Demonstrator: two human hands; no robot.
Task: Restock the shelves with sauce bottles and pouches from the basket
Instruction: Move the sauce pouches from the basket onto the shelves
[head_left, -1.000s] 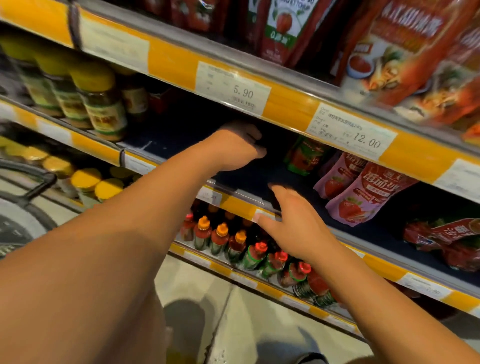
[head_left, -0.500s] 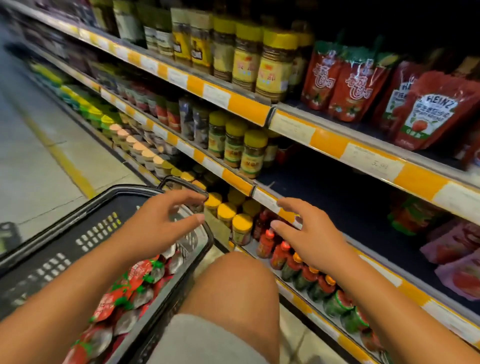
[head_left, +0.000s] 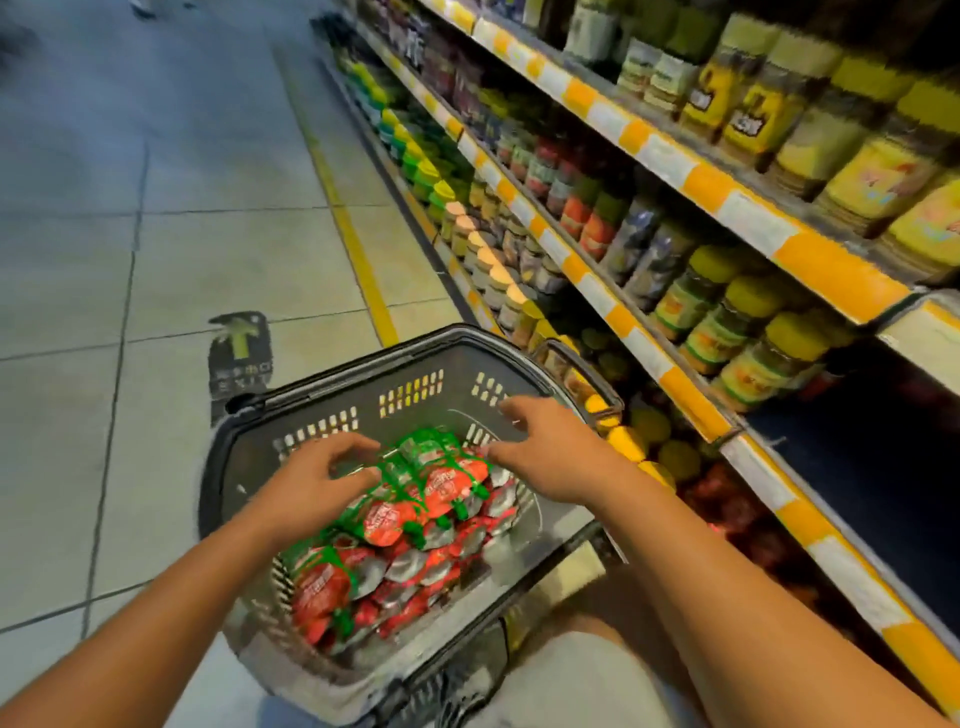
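A heap of red sauce pouches (head_left: 400, 525) with green caps and silver undersides fills the near half of a dark plastic basket (head_left: 332, 400), which sits in the lower middle of the frame. The pile rises highest toward the centre of the basket, where one pouch stands above the rest; the far end of the basket, toward the upper middle of the frame, shows its bare slotted wall.

Both hands are over the pile. The left hand (head_left: 306, 480), at centre left, has its fingers spread and slightly bent, the tips at or just above the top pouches; I cannot tell whether they touch. It grips nothing. The right hand (head_left: 550, 449), at centre right, is likewise spread wide with relaxed fingers, above the basket's right side near the tallest pouch, holding nothing. Both bare forearms run in from the bottom corners of the frame.

The basket's handle (head_left: 582, 364) is folded down along its right rim, just beside the shelving. A knee in pale shorts (head_left: 571, 675) shows at the bottom, near the basket's close end.

Shelves (head_left: 675, 171) with orange and white edge strips run diagonally across the right of the frame, stocked with yellow-lidded jars (head_left: 748, 343) and other jars and bottles, blurred farther off. The tiled floor (head_left: 156, 249) takes up the left, with a yellow line (head_left: 358, 260) and an arrow sticker (head_left: 241, 353) just beyond the basket.
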